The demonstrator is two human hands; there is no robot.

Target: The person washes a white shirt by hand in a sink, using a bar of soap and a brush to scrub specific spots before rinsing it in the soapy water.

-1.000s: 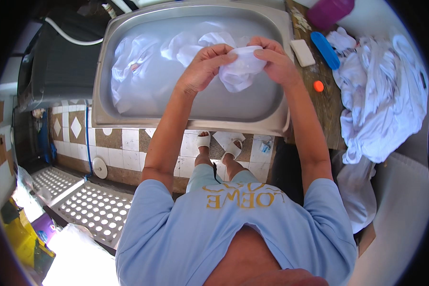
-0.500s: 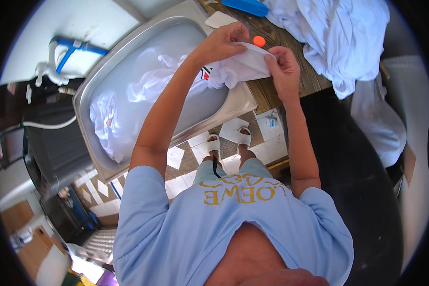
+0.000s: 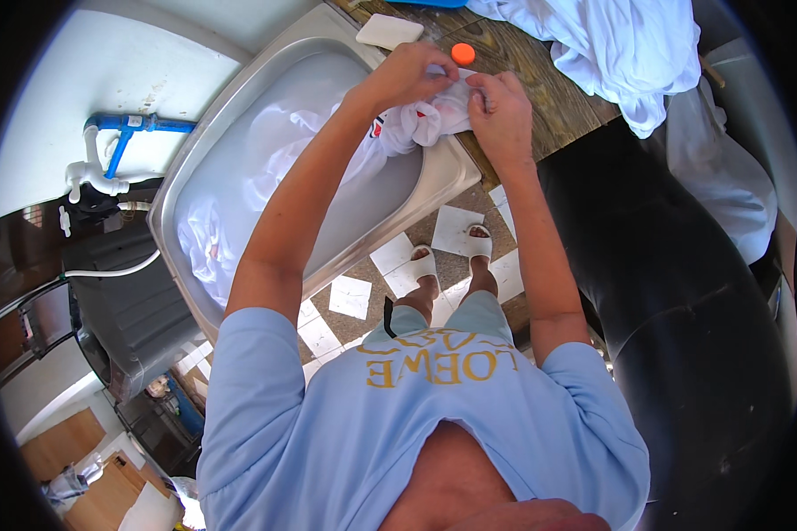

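My left hand and my right hand both grip a bunched wet white garment at the right rim of a steel sink. The garment rests half on the sink's edge and half on the wooden counter. More white cloth lies soaking in the cloudy water of the sink.
A white soap bar and a small orange cap lie on the counter above my hands. A heap of white clothes covers the counter's right end. A large black barrel stands at the right; blue and white pipes at the left.
The view has swung, so the sink now sits to the left. My hands carried the white garment from over the water to the sink's right rim and the counter edge.
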